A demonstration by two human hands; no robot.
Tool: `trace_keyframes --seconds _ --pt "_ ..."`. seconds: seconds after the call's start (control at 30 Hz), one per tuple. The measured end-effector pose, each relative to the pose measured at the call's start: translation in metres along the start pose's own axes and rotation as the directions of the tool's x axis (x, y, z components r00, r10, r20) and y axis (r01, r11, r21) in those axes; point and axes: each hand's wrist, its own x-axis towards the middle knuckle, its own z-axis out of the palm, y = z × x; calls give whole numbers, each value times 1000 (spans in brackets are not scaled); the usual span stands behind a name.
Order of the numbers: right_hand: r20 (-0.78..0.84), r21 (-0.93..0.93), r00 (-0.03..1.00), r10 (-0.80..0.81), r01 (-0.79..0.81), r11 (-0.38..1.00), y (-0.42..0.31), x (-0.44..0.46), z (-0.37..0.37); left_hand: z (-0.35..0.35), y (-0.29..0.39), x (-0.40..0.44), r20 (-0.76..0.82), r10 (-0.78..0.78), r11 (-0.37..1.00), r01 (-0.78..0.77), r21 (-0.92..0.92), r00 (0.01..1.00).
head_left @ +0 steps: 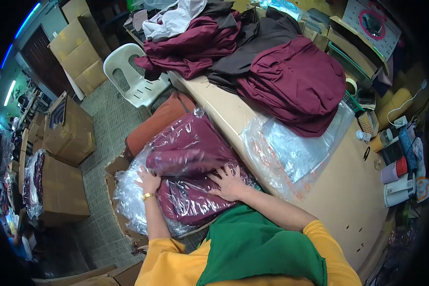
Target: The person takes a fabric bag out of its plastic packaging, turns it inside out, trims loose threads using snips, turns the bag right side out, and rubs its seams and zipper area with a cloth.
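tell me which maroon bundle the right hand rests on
The plastic-wrapped bundle in the cardboard box beside the table; the rounded bundle and farther pile on the table are unwrapped.

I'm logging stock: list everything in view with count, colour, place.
Bagged cloth: uncountable, maroon, in carton
Carton: one, brown, beneath hands
Table: one, beige, right
Loose cloths: several, maroon, dark, pale, on table
Plastic bags: several, clear, table
Chair: one, white, beyond carton
Unclear item: one, rust, beside carton
Boxes: several, brown, left
Small items: many, mixed, right edge
Front cloth: one, green, bottom
Sleeves: two, yellow, bottom
Left hand: one, gold-braceleted, on wrapping
Right hand: one, bare, on bagged cloth
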Motion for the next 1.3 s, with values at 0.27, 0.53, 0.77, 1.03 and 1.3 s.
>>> trace_keyframes --seconds 0.27,0.53,0.77,1.03,1.3 --pt "-86 95 996 -30 38 995 -7 -16 -15 -178 147 -79 -286 533 838 -542 54 796" --pt "-530 160 792 -304 445 881 4 -109 -84 -66 178 -5 -50 495 868 -496 -11 868" --pt "-818 406 219 531 -434 804 267 -291 -88 -196 253 -48 -610 654 451 -878 -161 448" --pt "-634 450 116 764 -748 487 382 -366 -61 -232 447 -155 -613 788 -57 -998 11 -52" --pt "-701 202 277 658 -807 555 342 -386 -62 -219 511 -119 -484 869 -6 -975 -221 104"
